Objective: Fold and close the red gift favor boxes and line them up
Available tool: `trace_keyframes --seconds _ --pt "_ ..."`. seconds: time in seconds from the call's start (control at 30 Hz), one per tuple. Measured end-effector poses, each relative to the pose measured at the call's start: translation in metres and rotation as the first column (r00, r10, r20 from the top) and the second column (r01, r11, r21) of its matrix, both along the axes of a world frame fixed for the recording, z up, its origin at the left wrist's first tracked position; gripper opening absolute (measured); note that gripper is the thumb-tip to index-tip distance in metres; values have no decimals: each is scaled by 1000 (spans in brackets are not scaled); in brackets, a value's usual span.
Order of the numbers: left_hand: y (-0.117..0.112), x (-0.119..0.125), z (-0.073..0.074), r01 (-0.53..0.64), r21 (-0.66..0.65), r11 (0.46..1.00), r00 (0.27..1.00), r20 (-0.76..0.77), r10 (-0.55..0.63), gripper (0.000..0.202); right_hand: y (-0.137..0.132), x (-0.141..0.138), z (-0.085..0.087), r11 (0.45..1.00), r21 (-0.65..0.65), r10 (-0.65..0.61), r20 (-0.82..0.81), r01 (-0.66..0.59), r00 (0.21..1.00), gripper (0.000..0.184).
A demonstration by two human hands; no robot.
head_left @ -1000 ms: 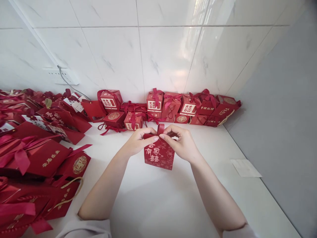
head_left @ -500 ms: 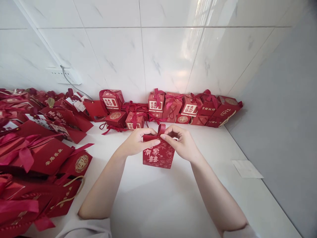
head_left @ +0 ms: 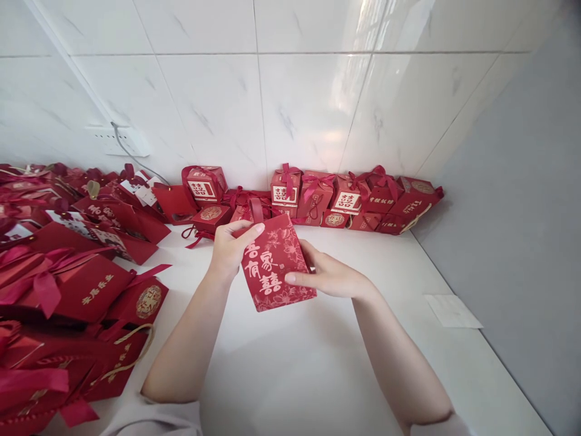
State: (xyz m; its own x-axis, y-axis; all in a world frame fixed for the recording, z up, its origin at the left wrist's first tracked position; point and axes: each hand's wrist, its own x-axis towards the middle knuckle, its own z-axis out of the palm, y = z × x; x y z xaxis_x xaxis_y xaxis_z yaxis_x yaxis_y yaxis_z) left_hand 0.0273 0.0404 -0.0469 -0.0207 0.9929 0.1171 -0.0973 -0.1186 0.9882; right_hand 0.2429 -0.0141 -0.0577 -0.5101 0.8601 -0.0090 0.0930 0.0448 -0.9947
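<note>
Between my two hands, above the white table, is a red gift bag (head_left: 278, 254) with pale flowers and characters printed on its face. It leans to the left, and a ribbon handle (head_left: 256, 210) stands up from its top. My left hand (head_left: 230, 243) is closed on its upper left edge, thumb on the front and fingers behind. With the thumb across the front and fingers round the back, my right hand (head_left: 324, 270) grips the lower right side. The bag's back and most fingertips are hidden.
Red gift boxes (head_left: 318, 200) with ribbons line the tiled wall (head_left: 313, 109). Many red bags and boxes (head_left: 91, 290) crowd the table's left side. A white paper (head_left: 454, 310) lies near the right edge, beside a grey panel (head_left: 512, 212). A socket strip (head_left: 120, 142) with a cable is at left.
The bag has been lifted and tilted so more of its face shows. My right hand has shifted from the ribbon handle at the top down to the bag's right side.
</note>
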Motion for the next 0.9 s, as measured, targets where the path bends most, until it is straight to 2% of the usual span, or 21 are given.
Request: trace_keyframes --seconds 0.1,0.2,0.33,0.47,0.53,0.67,0.8,0.9 --pt "2 0 -1 -40 -21 999 999 -6 40 33 0 -4 -2 999 -20 -31 26 31 999 77" --pt "3 2 0 3 -21 1000 999 36 -2 41 2 -7 -1 993 -34 -114 -99 111 988 63" --pt "2 3 -2 230 -73 970 972 71 -225 53 7 -6 0 973 -128 -223 -308 192 925 48" --pt "-2 6 -4 463 -211 861 886 73 -458 58 15 -4 -3 926 -262 -367 -466 270 805 38" --pt "-3 10 -4 504 -227 833 864 114 -491 59 17 -4 -3 923 -301 -368 -512 239 776 37" --pt "-3 15 -3 495 -262 828 867 206 -454 60 17 -1 -1 927 -328 -342 -549 180 763 37" --pt "0 11 -1 572 -353 741 820 250 -514 62 18 1 1 929 -330 -327 -511 170 795 36" --pt "-1 7 2 603 -375 704 797 248 -550 59 18 3 2 931 -328 -316 -507 160 801 35"
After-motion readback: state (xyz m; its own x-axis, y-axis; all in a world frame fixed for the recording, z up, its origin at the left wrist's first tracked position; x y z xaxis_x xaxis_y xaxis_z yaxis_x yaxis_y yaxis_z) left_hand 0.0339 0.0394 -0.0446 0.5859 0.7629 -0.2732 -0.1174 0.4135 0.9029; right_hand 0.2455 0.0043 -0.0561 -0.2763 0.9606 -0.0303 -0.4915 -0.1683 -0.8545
